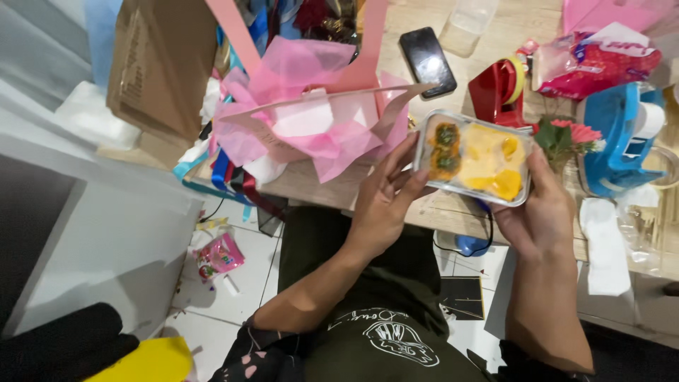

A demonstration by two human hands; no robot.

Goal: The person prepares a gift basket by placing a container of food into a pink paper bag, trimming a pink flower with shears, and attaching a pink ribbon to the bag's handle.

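Both hands hold a clear food box (pixel 475 157) (yellow and green treats inside) above the edge of the wooden surface (pixel 453 212). Left hand (pixel 382 201) fingers grip its left end, right hand (pixel 541 212) fingers its right. A pink gift bag (pixel 311 120) sits beside it.

Both hands (pixel 385 201) (pixel 541 212) raised; fingers curled

Bright even light, soft shadows, edges distorted
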